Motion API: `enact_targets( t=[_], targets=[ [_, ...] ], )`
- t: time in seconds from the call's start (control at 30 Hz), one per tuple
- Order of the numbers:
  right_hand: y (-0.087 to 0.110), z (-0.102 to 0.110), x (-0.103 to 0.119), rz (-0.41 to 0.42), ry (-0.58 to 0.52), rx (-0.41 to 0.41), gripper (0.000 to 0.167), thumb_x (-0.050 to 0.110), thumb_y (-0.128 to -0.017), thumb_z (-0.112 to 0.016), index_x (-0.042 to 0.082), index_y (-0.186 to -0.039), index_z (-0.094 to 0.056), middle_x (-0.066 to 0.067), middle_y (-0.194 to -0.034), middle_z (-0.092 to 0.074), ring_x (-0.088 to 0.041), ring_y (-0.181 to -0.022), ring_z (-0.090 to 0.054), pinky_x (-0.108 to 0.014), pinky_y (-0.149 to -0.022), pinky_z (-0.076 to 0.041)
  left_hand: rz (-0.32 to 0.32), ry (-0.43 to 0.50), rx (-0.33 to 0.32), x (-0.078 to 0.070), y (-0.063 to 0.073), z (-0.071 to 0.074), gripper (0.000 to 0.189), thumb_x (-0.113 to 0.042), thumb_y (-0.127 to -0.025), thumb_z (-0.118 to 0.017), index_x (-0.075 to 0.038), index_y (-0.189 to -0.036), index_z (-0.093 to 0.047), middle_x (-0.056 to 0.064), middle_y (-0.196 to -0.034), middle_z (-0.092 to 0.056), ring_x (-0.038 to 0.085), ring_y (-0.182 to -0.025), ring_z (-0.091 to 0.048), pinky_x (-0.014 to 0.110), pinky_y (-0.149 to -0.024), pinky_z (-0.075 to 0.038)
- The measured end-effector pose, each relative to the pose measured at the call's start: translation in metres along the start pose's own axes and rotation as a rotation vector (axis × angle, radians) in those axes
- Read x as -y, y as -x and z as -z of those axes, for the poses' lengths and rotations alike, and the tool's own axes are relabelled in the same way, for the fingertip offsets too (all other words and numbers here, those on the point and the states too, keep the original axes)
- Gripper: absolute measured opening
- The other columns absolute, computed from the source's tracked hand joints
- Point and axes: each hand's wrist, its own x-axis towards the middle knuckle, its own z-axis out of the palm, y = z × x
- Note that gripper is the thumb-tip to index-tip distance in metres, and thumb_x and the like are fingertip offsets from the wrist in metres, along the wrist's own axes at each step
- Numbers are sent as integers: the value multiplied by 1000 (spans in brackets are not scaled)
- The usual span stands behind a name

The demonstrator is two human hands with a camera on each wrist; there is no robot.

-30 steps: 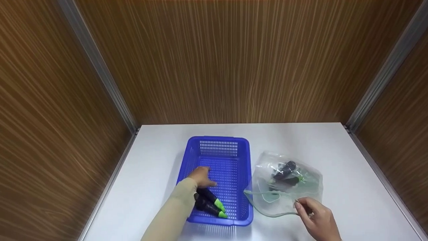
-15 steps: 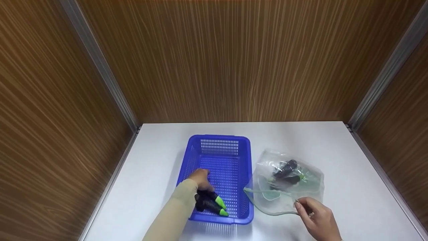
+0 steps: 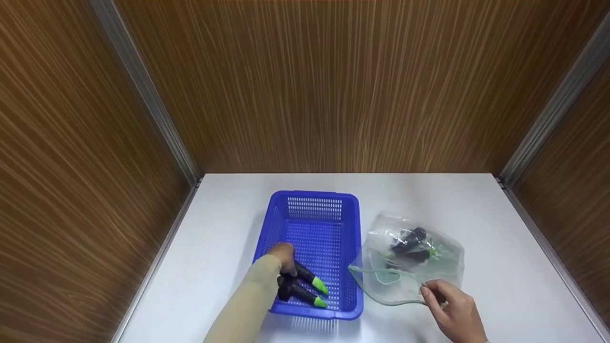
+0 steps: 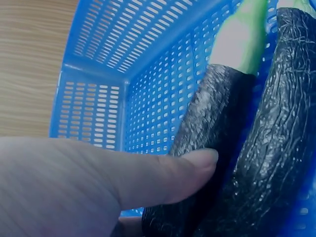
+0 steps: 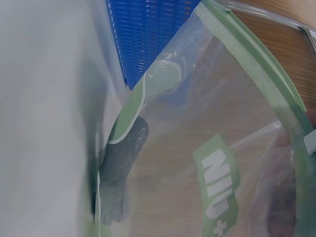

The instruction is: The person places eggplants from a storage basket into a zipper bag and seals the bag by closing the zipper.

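Note:
My left hand (image 3: pixel 284 256) reaches into the blue basket (image 3: pixel 312 194) and grips the upper of two dark eggplants (image 3: pixel 306 273) with bright green ends. In the left wrist view the thumb (image 4: pixel 173 177) presses across its dark skin (image 4: pixel 212 103); the other fingers are mostly hidden. The second eggplant (image 3: pixel 302 294) lies right beside it, nearer the basket's front. My right hand (image 3: pixel 452 307) pinches the green-edged mouth of a clear zip bag (image 3: pixel 445 262) between thumb and forefinger, so the mouth gapes. Inside the bag are dark eggplants (image 3: pixel 409 240), seen through the plastic.
Basket and bag stand side by side on a white table (image 3: pixel 224 224), the bag's left corner overlapping the basket's right rim. Wood-grain panels (image 3: pixel 333 95) rise behind and on both sides, with metal strips (image 3: pixel 162 114) at the corners.
My left hand has closed round the upper eggplant and drawn slightly towards me; that eggplant's green end has swung right, away from the other. The right hand keeps its pinch on the bag.

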Motion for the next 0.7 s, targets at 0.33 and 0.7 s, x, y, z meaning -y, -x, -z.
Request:
enact_targets(
  t=[0.33, 0.7],
  targets=[
    [0, -1, -1, 12, -12, -2, 7, 11, -88, -70, 9, -82, -67, 16, -70, -61, 2, -57, -54, -9, -54, -43, -12, -17, 0, 1, -1, -1, 25, -10, -62, -88, -3, -79, -71, 8, -79, -66, 25, -82, -62, 36, -79, -53],
    [0, -3, -2, 8, -15, 3, 10, 14, -89, -68, 9, -81, -66, 17, -70, -60, 2, -58, -54, -9, -56, -43, -8, -4, 4, 4, -1, -1, 23, -9, -62, -88, -3, -76, -70, 5, -73, -63, 22, -76, -60, 36, -76, -53]
  ],
)
